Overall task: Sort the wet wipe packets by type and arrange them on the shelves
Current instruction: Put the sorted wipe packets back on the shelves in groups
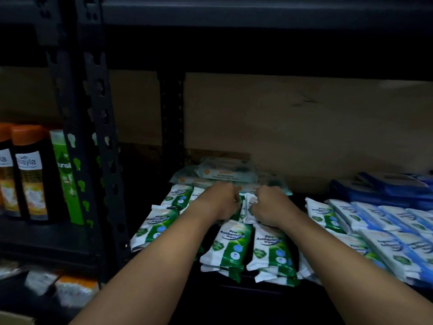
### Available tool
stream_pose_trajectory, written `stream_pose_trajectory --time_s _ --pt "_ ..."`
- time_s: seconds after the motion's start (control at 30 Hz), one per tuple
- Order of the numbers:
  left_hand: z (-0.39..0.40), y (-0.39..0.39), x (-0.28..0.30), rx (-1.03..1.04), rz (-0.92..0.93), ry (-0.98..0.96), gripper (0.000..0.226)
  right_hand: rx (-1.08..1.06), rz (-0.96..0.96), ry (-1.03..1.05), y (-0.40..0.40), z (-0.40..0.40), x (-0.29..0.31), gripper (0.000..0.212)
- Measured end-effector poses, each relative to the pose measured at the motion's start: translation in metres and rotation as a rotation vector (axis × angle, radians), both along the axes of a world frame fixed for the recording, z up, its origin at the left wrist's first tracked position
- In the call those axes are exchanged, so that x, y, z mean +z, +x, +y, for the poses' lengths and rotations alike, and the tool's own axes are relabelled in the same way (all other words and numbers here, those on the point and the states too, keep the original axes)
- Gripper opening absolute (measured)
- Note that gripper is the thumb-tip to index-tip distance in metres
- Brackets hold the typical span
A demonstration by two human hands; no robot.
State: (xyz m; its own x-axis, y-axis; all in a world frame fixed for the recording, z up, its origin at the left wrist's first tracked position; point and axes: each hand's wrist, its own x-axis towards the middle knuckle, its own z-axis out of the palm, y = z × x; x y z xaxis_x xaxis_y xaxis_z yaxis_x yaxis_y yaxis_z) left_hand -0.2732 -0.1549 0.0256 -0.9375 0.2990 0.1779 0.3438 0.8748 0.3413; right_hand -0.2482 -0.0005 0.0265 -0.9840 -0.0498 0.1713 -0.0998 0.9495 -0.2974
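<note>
Here we reach both hands deep into the middle of the frame: the left hand [222, 199] and right hand [269, 202] curl their fingers round upright green packets [243, 207], apparently to square that row behind the flat green stacks [248, 245]. Blue packets [375, 221] lie apart at right, pale packs [225, 172] behind, keeping types separate on the shelf [234, 299].

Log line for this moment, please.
stage: sorting | left hand: grips green pine packets | right hand: grips same packets | blue packets: right side of shelf
</note>
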Motion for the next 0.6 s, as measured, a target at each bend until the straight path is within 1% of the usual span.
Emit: stream_pose_trajectory --time_s 0.07,0.17,0.3,0.43,0.53,0.6 --pt "0.008 -0.003 -0.004 0.009 -0.012 -0.029 0.028 -0.025 0.016 -0.030 -0.002 0.000 -0.005 0.031" --pt "0.013 -0.011 -0.009 0.027 -0.028 -0.016 0.028 -0.021 0.017 -0.081 -0.012 0.003 -0.014 0.025" --pt "0.016 -0.018 -0.013 0.095 -0.024 0.044 0.024 -0.004 -0.018 -0.164 -0.023 0.004 -0.022 0.028" --pt "0.016 -0.022 -0.014 0.163 -0.007 0.067 0.011 -0.002 -0.013 -0.254 -0.027 0.004 -0.022 0.031" --pt "0.010 -0.025 -0.014 0.182 0.006 0.086 0.012 -0.007 -0.012 -0.295 -0.025 0.003 -0.019 0.035" --pt "0.002 -0.027 -0.014 0.161 0.021 0.095 0.020 -0.013 -0.005 -0.310 -0.023 0.003 -0.017 0.036"
